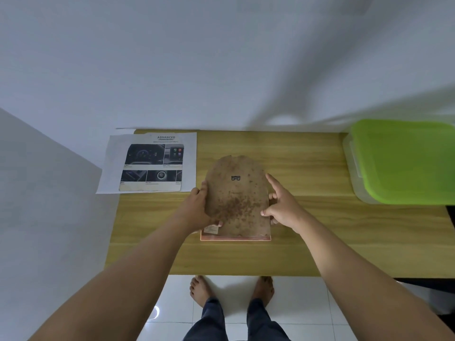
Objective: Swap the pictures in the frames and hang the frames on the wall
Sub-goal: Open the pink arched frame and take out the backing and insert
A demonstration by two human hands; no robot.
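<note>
We stand at a light wooden desk (307, 232) pushed up against a white wall (221, 57). In the middle of the desk we hold a brown, spotty backing board (237, 200) with a small black metal hook (235, 178) near its top. The board tilts up at the far end, and its near edge rests on a pink picture frame (236, 238) that lies flat on the desk. Our left hand (197, 207) is closed on the board's left edge, thumb on top. Our right hand (283, 205) grips the right edge, with the first finger pointing up along the side. To the left, well apart from the frame, a printed picture of car screens (152, 166) lies on a white sheet of paper (113, 168). At the right end sits a clear plastic box with a green lid (406, 163). Our bare feet (199, 289) show on the white floor tiles (177, 303) below.
</note>
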